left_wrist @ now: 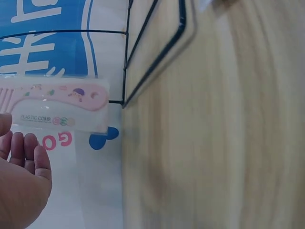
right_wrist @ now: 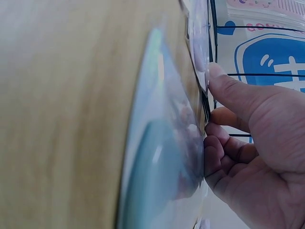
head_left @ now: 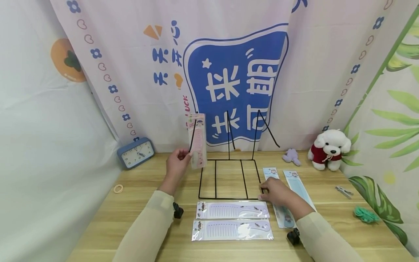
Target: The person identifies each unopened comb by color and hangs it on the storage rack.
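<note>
A black wire display rack [head_left: 215, 178] stands on the table, with three long hooks sloping from its upright back. Packaged pink combs [head_left: 200, 145] hang at its left hook, in clear sleeves with printed cartoons. My left hand [head_left: 178, 162] pinches the sleeve's left edge near the hook's tip; in the left wrist view the thumb lies over the pink comb's package [left_wrist: 62, 105]. With thumb and fingers, my right hand [head_left: 276, 191] grips the rack's front right base corner. Two packaged purple combs [head_left: 232, 210] lie in front of the rack. Packaged blue combs [head_left: 296, 185] lie under and beside my right forearm.
A blue alarm clock [head_left: 135, 153] stands back left, with a wooden ring [head_left: 118, 188] before it. To the right are a white plush dog [head_left: 330, 149], a small purple toy [head_left: 291, 156], a clip [head_left: 344, 191] and green string [head_left: 366, 214]. A printed curtain hangs behind.
</note>
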Demonstrator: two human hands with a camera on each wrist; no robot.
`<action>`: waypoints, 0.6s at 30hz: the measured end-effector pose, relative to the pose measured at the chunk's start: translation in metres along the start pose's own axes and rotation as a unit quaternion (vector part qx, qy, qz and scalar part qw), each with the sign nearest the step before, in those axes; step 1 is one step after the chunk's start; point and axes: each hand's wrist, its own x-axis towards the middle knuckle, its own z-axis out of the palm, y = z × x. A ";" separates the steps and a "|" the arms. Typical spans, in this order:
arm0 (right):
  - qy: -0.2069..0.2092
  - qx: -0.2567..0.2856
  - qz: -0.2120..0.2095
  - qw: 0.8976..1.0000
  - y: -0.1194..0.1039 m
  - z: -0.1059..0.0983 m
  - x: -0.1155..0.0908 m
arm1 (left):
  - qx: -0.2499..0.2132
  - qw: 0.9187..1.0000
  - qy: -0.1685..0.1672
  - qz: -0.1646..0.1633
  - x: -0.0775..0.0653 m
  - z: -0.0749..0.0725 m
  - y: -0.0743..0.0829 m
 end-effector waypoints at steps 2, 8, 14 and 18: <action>0.000 -0.001 -0.001 1.000 0.000 0.000 0.000 | 0.009 1.000 -0.006 0.001 -0.002 -0.003 -0.004; -0.003 0.001 -0.001 1.000 -0.001 0.001 0.000 | 0.101 0.988 -0.117 0.005 -0.010 -0.014 -0.023; -0.007 -0.001 -0.003 1.000 -0.003 -0.001 -0.002 | 0.198 0.935 -0.294 0.027 -0.024 -0.017 -0.038; -0.010 -0.001 -0.003 1.000 -0.004 -0.001 -0.003 | 0.270 0.897 -0.345 0.063 -0.033 -0.014 -0.039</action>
